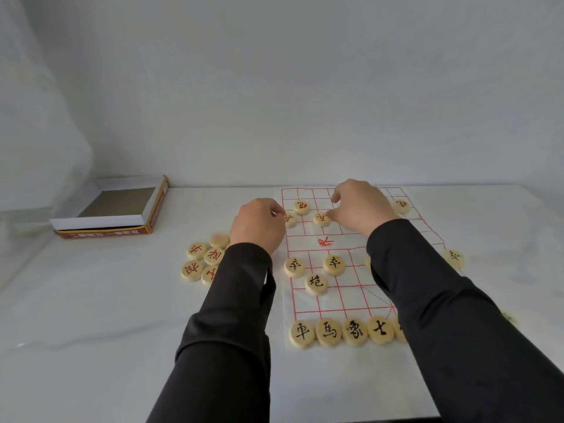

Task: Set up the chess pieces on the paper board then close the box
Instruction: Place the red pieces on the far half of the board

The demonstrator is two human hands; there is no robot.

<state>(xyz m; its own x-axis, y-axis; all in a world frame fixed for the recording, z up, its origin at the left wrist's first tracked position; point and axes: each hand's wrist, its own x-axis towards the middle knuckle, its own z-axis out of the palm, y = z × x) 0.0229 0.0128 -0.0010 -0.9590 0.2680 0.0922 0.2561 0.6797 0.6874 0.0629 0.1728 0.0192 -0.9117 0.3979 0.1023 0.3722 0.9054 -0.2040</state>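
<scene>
A paper board (329,303) with a red grid lies on the white table. Black-lettered round wooden pieces stand on its near half: a row (341,332) along the near edge, two pawns (334,265) and a cannon (316,283). Red-lettered pieces (302,207) sit on the far half. My left hand (258,228) pinches a red-lettered piece (289,219) at the board's left edge. My right hand (361,207) touches another red-lettered piece (322,219) with thumb and fingers. The open box (113,209) lies at the far left.
A cluster of loose red-lettered pieces (203,262) lies left of the board beside my left sleeve. Another piece (453,257) rests off the board's right edge. A pale wall rises right behind the table's far edge.
</scene>
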